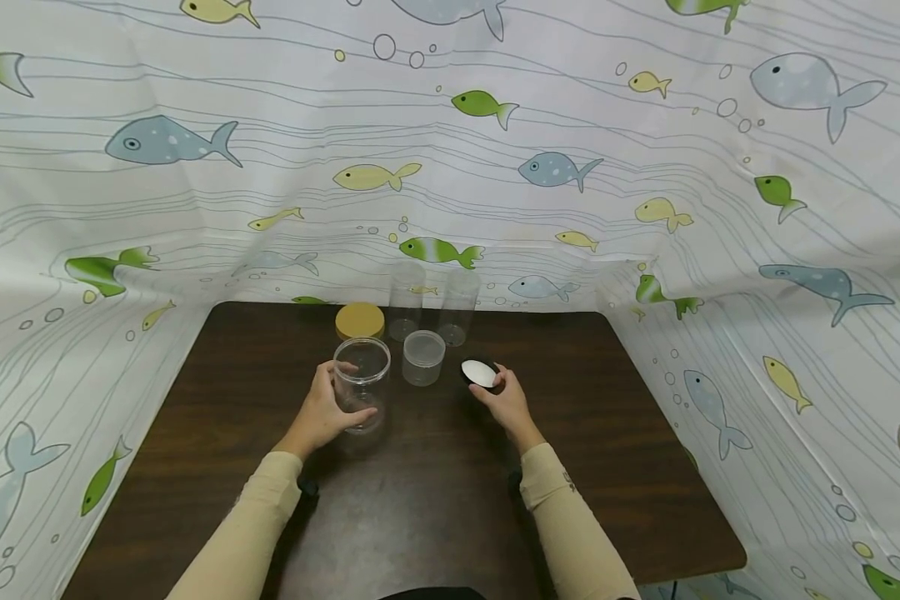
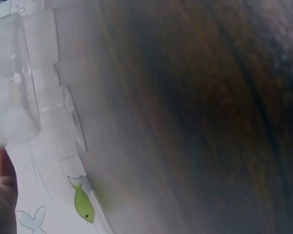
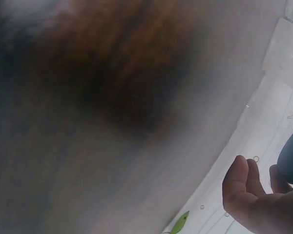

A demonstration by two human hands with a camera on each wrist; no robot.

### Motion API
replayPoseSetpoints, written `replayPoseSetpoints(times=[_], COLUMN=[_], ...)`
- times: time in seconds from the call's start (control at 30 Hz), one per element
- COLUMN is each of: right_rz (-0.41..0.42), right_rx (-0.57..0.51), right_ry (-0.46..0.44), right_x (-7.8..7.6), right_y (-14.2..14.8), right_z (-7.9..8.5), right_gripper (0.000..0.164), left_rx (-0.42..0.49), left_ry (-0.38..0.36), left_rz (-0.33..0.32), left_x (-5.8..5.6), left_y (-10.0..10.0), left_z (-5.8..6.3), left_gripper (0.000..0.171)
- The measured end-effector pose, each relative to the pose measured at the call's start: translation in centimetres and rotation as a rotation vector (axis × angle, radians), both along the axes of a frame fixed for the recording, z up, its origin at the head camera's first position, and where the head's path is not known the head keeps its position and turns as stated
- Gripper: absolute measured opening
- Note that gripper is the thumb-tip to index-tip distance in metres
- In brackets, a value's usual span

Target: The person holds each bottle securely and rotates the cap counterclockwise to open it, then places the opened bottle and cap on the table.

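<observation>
My left hand (image 1: pixel 326 412) grips a clear, wide-mouthed plastic jar (image 1: pixel 362 392), thumb on its near side and fingers around the left. The jar's mouth is uncovered. In the left wrist view, fingers of the left hand (image 2: pixel 5 190) show below the jar (image 2: pixel 10 83). On the right, my right hand (image 1: pixel 510 406) pinches a black lid (image 1: pixel 480 374) by its edge, its white inner face tilted upward. The right wrist view catches only the dark edge of the lid (image 3: pixel 292 158) beside the right hand (image 3: pixel 256 197). Between the hands stands a short clear tub (image 1: pixel 423 360).
Two tall clear cylinders (image 1: pixel 405 304) stand at the back of the dark wooden table (image 1: pixel 420 517). A round golden-yellow lid (image 1: pixel 360 320) lies behind the held jar. Fish-patterned white sheeting (image 1: pixel 285 183) hangs around the table's back and sides.
</observation>
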State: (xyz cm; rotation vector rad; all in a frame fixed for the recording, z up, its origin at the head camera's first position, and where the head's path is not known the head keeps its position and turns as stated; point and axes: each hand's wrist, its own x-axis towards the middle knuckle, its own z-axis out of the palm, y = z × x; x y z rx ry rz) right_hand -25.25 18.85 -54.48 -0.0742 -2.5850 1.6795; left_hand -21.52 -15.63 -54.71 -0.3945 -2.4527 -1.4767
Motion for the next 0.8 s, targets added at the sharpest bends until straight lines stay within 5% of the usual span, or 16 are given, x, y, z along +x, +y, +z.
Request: replayPoseSetpoints(times=[0.5,0.8], right_rz=[-0.03,-0.026], right_rx=[0.097,0.171], right_ry=[-0.129,-0.207], right_x=[0.0,0.3], right_y=[1.2,2.0], right_z=[-1.3,-1.1], right_gripper=[0.041,0.04], left_rx=[0.02,0.023], left_ry=[-0.07,-0.052], left_rz=[-0.022,-0.027], left_x=[-0.2,-0.1], left_y=[-0.3,-0.3], left_z=[-0.6,-0.9], left_gripper=[0.094,0.095])
